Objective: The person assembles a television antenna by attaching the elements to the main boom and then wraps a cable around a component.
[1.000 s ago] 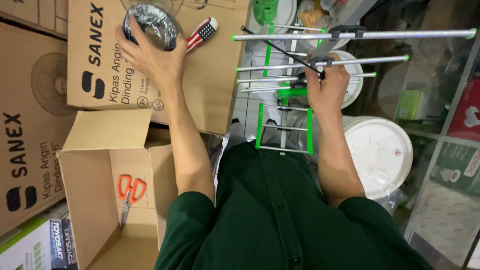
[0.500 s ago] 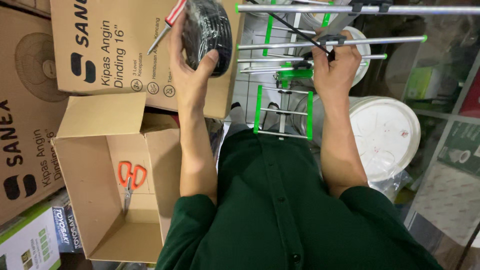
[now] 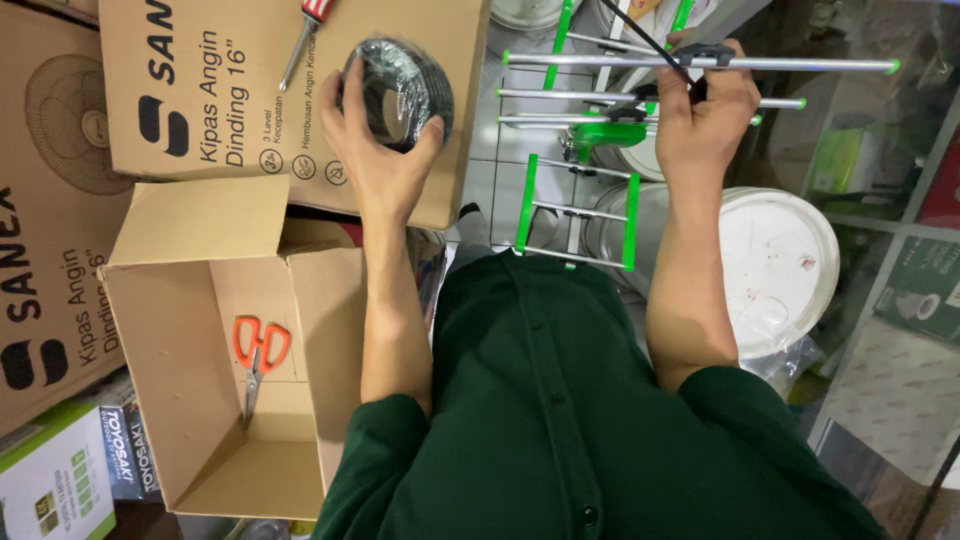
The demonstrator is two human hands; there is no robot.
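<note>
My left hand (image 3: 378,165) grips a round coil of black cable wrapped in clear plastic (image 3: 398,92) and holds it over a large brown carton (image 3: 250,100). My right hand (image 3: 705,115) is closed on the top metal rod of a silver aerial with green plastic parts (image 3: 580,150), where a thin black cable (image 3: 650,40) also runs. The aerial stands upright in front of my dark green shirt. A red-handled screwdriver (image 3: 305,35) lies on the carton, just left of the coil.
An open cardboard box (image 3: 240,360) at the lower left holds orange-handled scissors (image 3: 258,355). More printed cartons (image 3: 45,230) stand at the left. White lidded buckets (image 3: 780,265) sit at the right, beside shelves with green packages (image 3: 845,160).
My left hand has carried the coil rightward, away from the screwdriver and closer to the aerial. My right hand keeps its hold on the aerial's top rod.
</note>
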